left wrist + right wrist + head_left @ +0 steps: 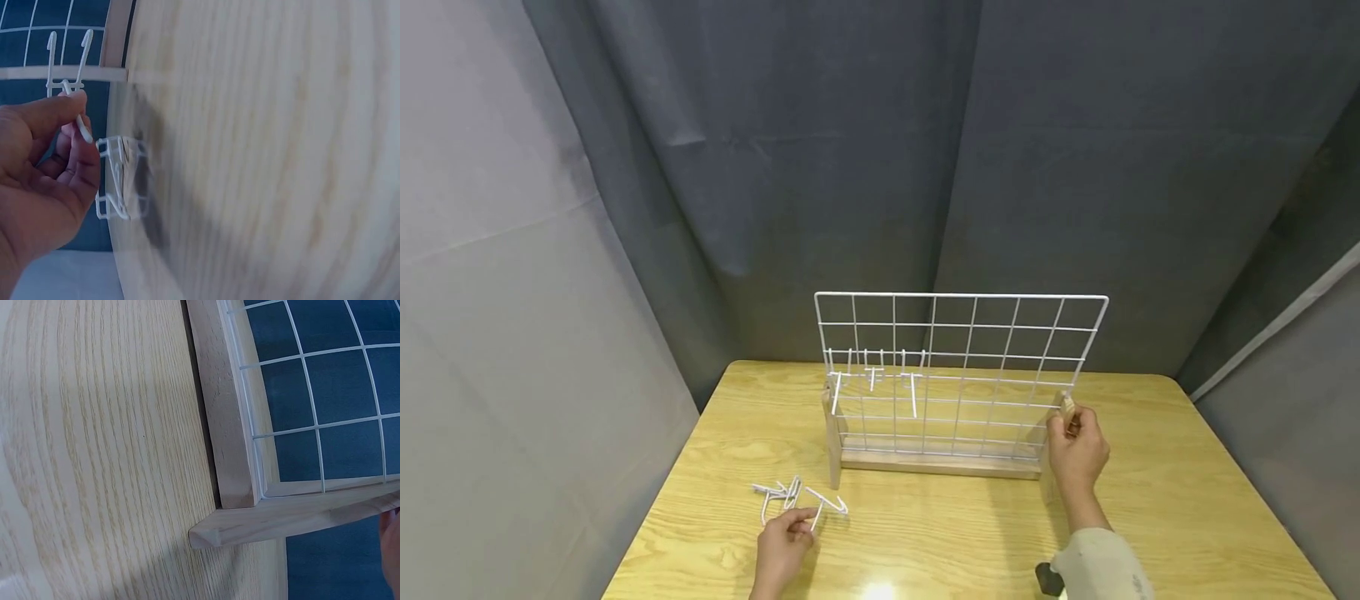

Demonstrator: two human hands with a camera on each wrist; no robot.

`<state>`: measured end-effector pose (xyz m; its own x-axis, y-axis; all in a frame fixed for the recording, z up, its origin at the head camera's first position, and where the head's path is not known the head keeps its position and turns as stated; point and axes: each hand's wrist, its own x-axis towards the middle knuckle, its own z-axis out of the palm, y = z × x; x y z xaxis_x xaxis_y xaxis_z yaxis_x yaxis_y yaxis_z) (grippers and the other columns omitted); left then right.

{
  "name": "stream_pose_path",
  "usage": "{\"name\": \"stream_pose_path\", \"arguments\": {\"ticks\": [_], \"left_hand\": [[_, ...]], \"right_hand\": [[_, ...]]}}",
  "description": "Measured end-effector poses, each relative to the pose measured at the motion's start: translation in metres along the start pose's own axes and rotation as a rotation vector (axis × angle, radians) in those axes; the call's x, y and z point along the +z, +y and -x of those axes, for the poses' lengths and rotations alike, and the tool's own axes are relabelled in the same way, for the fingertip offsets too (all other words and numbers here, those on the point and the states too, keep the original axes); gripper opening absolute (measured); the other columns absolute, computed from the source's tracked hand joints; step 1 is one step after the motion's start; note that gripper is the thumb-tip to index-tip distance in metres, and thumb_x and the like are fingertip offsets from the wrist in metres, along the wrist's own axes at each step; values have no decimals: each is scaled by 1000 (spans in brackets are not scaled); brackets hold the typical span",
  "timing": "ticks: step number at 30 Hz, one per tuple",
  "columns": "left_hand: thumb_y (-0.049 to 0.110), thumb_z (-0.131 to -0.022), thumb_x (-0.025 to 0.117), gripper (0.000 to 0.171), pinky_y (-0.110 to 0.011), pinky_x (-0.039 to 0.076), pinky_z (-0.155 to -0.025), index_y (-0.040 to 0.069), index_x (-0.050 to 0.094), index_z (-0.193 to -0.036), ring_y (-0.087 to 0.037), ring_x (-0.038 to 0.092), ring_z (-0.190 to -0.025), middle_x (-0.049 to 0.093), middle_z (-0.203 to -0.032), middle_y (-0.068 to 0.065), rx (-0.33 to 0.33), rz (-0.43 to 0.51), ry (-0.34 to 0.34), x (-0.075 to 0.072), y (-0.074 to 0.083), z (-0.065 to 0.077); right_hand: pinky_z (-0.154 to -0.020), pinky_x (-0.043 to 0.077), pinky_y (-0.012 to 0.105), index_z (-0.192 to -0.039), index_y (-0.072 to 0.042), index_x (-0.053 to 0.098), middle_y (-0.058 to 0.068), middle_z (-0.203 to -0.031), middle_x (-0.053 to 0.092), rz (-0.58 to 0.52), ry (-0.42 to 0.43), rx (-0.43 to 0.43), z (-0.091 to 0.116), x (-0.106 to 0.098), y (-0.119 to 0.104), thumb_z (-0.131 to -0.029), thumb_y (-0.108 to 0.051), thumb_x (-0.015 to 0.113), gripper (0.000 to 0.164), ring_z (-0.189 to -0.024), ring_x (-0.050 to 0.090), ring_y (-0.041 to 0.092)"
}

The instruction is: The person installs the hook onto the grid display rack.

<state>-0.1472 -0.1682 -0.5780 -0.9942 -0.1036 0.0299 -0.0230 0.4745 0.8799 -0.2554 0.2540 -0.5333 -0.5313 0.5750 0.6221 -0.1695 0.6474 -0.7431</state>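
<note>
My left hand (pixel 784 548) pinches a white wire hook (pixel 827 502) between thumb and fingers, just above the table. In the left wrist view the hook (pixel 66 84) shows two bent prongs pointing up and one arm running down past the fingertips. My right hand (pixel 1078 446) grips the top of the right wooden post (pixel 1067 406) of a display stand. Upright in that stand is a white wire grid (pixel 970 340). Several white hooks (pixel 913 393) hang on the grid's left half, their arms sticking out toward me.
More loose white hooks (pixel 777 492) lie in a small heap on the wood-grain table (pixel 925 533), beside my left hand. A wooden base bar (pixel 940 462) joins the stand's two posts. Grey curtains (pixel 820 167) hang behind the table. A dark object (pixel 1048 578) sits by my right sleeve.
</note>
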Motion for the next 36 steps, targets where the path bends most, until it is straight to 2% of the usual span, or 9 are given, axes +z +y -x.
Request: {"name": "stream_pose_path", "arguments": {"ticks": [7, 12, 16, 20, 24, 30, 36], "left_hand": [[-12, -75, 63, 30, -22, 48, -56, -1, 66, -102, -16, 55, -67, 58, -78, -6, 20, 95, -41, 9, 14, -3], [-11, -76, 63, 28, -21, 47, -56, -1, 65, -103, -16, 53, -68, 58, -79, -6, 14, 177, -87, 20, 26, -3], [-10, -78, 64, 26, -19, 46, -54, -3, 64, -103, -16, 53, -66, 56, -77, -4, -16, 233, -112, 24, 34, -2], [-9, -78, 64, 29, -17, 46, -55, -7, 61, -107, -15, 53, -67, 57, -81, -9, -46, 338, -151, 27, 44, -4], [-8, -78, 63, 31, -17, 45, -54, -9, 60, -109, -12, 52, -64, 58, -81, -13, -68, 444, -187, 34, 57, -6], [-6, -80, 63, 29, -16, 42, -51, -7, 61, -109, -9, 48, -59, 58, -78, -7, -85, 525, -197, 46, 78, -7], [-5, -81, 63, 32, -18, 42, -52, -6, 59, -112, -10, 47, -57, 57, -77, -4, -107, 584, -196, 54, 96, -10]], "right_hand": [[-59, 38, 16, -90, 3, 61, 17, -75, 65, 7, -11, 19, -1, -1, -1, -77, -3, 61, 15, -64, 40, -20], [-60, 39, 18, -91, 5, 60, 18, -77, 66, 10, -8, 0, -2, -3, -1, -77, -3, 60, 16, -66, 38, -19], [-60, 38, 17, -91, 5, 61, 18, -78, 66, 10, -27, 8, 0, -2, 1, -77, -3, 60, 16, -65, 38, -22], [-59, 37, 14, -92, 6, 60, 19, -79, 66, -3, -23, -1, 2, 0, 2, -78, -2, 60, 16, -65, 39, -22], [-59, 38, 17, -91, 6, 60, 19, -80, 66, -19, -5, -15, 1, -1, 1, -77, -2, 59, 16, -65, 39, -21], [-61, 39, 25, -90, 6, 60, 20, -79, 65, -24, 10, -21, 0, -1, 2, -76, -1, 59, 16, -65, 39, -21], [-61, 39, 25, -89, 5, 60, 19, -78, 66, -30, 12, -13, 0, 2, 1, -75, -1, 60, 15, -65, 38, -23]]}}
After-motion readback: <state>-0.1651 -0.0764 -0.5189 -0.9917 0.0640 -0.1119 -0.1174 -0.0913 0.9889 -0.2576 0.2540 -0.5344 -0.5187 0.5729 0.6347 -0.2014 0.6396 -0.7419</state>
